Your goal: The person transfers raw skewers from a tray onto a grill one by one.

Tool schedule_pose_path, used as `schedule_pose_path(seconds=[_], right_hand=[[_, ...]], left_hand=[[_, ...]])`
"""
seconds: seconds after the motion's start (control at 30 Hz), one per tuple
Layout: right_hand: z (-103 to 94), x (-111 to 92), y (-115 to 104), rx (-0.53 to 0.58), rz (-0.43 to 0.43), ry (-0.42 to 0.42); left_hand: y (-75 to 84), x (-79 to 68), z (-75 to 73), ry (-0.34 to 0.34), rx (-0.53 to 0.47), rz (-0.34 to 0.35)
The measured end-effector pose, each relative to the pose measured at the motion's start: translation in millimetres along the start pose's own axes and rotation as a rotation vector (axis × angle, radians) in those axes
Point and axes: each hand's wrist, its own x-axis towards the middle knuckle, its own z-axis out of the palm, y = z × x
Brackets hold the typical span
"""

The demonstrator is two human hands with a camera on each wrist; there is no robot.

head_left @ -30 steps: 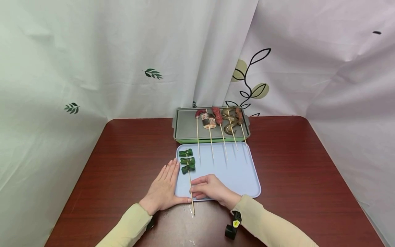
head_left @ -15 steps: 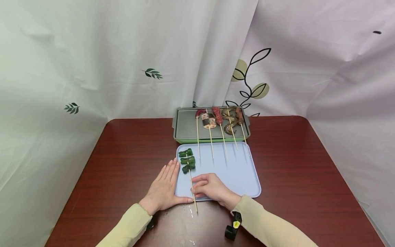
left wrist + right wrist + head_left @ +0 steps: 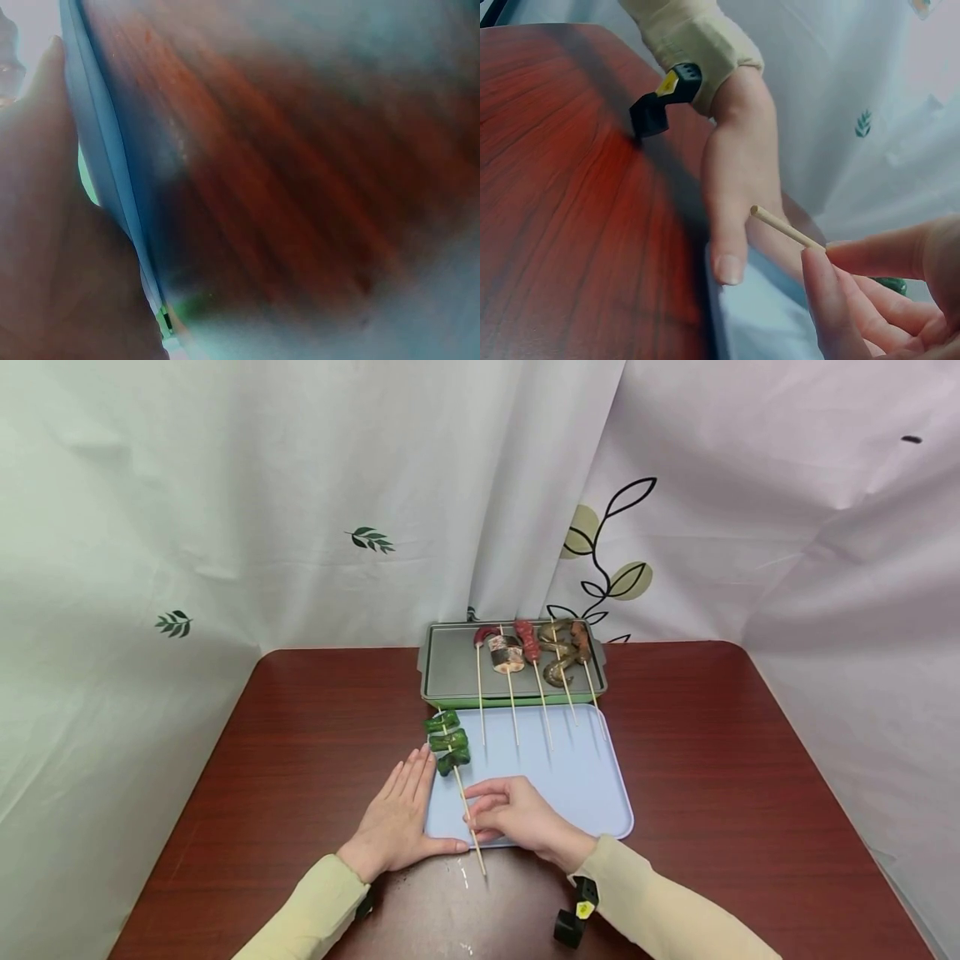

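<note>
Between thumb and fingers my right hand pinches the wooden stick of a green pepper skewer, whose several green pieces sit at the far end. In the head view the skewer slants over the left side of a light blue tray, its bare end reaching past the near edge. The right wrist view shows the stick's blunt end poking out of the pinch. My left hand lies with straight fingers along the tray's left edge, thumb at the near edge, touching the tray.
Behind the tray stands a grey grill pan with a green base. Several skewers lie on it, among them a fish-like chunk and a shrimp skewer, their sticks overhanging the tray. The dark red wooden table spreads around; curtains hang behind.
The pepper skewer's food end has shifted left and appears raised off the tray, while its bare end has swung right. My right hand keeps its pinch; the left hand stays in place.
</note>
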Motion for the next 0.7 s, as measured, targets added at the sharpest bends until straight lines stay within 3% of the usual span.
schedule_pose_path(seconds=[0.33, 0.6, 0.7], right_hand=[[-2.1, 1.4, -22.7, -0.064, -0.067, -0.008], [-8.4, 15.5, -51.9, -0.068, -0.136, 0.016], [-10.7, 21.6, -63.8, -0.083, -0.160, 0.040]], left_hand=[[4.0, 2.2, -9.4, -0.106, 0.024, -0.030], [1.8, 1.4, -2.3, -0.050, 0.001, -0.025], [2.5, 1.3, -4.9, -0.058, -0.006, -0.030]])
